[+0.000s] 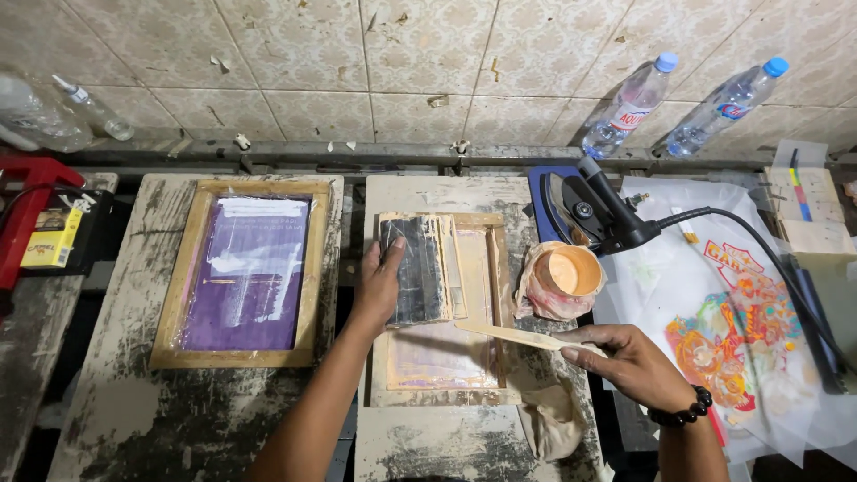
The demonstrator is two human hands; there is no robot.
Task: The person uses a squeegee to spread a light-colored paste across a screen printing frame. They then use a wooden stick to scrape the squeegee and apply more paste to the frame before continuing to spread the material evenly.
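Note:
My left hand (378, 287) grips a black-bladed squeegee (420, 268) that rests on a wooden screen frame (493, 308) in the middle of the bench. My right hand (632, 361) holds a thin, pale flat stick (513, 335) whose tip reaches over the frame's screen. Just right of the frame stands a small tub of pale orange paste (571, 270), wrapped in stained plastic.
A second wooden frame with a purple screen (245, 272) lies on the left board. A dark iron (571, 210) with a black cable, printed transfer sheets (728, 344), two plastic bottles (629, 103), a yellow packet (55, 236) and a rag (549, 419) surround the work.

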